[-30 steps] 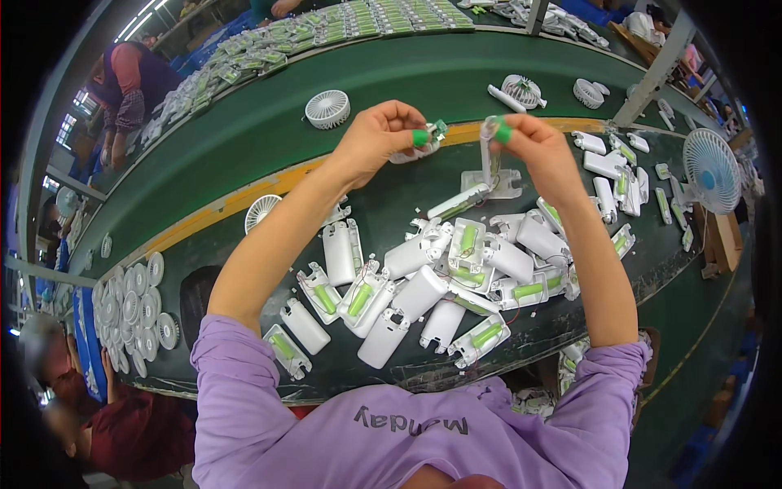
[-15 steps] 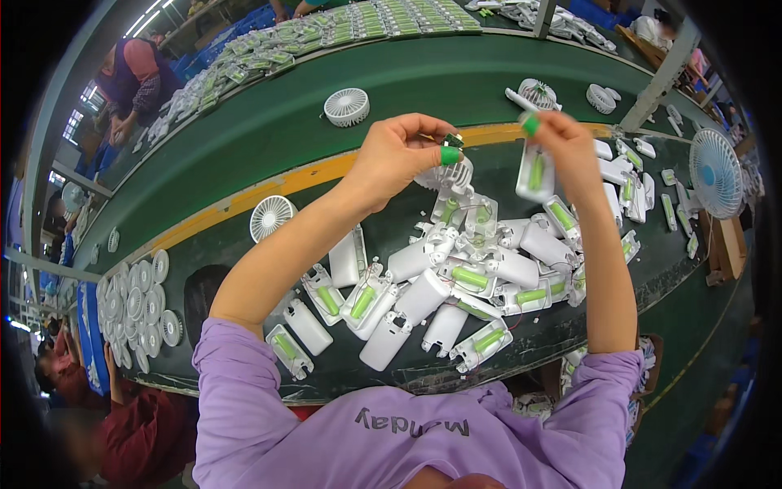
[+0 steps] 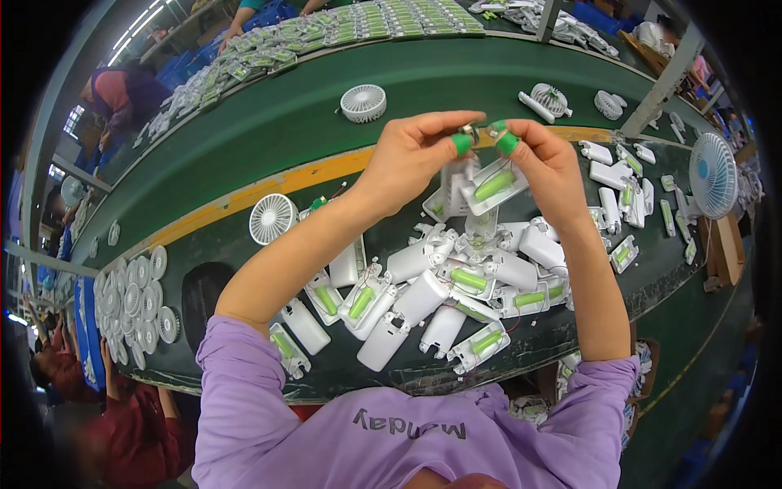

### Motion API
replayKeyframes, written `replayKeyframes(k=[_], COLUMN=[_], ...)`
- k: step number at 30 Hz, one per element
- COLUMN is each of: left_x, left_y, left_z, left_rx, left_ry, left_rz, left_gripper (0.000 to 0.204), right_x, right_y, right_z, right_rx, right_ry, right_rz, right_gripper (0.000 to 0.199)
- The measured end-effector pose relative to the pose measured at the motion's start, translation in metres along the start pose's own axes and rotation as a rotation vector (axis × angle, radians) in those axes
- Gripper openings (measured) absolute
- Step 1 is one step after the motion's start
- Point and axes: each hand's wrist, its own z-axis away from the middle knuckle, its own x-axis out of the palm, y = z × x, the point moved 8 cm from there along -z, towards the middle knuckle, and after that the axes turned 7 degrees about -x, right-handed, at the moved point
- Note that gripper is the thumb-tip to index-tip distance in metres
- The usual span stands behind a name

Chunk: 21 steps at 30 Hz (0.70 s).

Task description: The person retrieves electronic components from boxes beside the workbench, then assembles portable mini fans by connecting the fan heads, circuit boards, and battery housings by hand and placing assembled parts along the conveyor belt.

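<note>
My left hand (image 3: 411,159) and my right hand (image 3: 544,167) are raised close together over the bench, green tape on their fingertips. The left pinches a small dark part (image 3: 469,130); a blurred white ribbed fan head (image 3: 458,181) hangs below it, apparently part of the same piece. My right hand grips a white casing half (image 3: 509,191) with a green battery (image 3: 494,185) in it, tilted beside the fan head. Under both hands lies a heap of white casings (image 3: 423,295), several with green batteries and thin wires.
A white fan head (image 3: 273,218) lies left of the heap, and stacked round grilles (image 3: 134,301) farther left. Beyond the yellow edge (image 3: 285,175), the green belt (image 3: 244,147) carries more fan heads (image 3: 363,103). A blue-white fan (image 3: 715,175) stands at right. Other people work nearby.
My right hand has moved left with the casing half, up against my left hand. The fan heads on the belt have shifted slightly right. A person at far left has bent forward.
</note>
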Motion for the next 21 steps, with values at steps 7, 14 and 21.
replayKeyframes(k=[7,14,21], left_x=[0.002,0.002,0.004], left_y=[-0.004,0.004,0.012], left_z=[0.005,0.012,0.015], left_rx=[-0.017,0.011,0.02], left_ry=[-0.038,-0.085,-0.076], left_rz=[0.108,0.053,-0.1], left_gripper=[0.019,0.018,0.015], right_x=[0.006,0.007,0.009], right_y=[-0.023,-0.025,-0.039], right_z=[0.002,-0.003,-0.01], right_rx=[-0.072,0.011,-0.039], right_ry=[-0.026,-0.151,-0.291], right_rz=[0.266,0.307,0.391], right_gripper=[0.015,0.014,0.013])
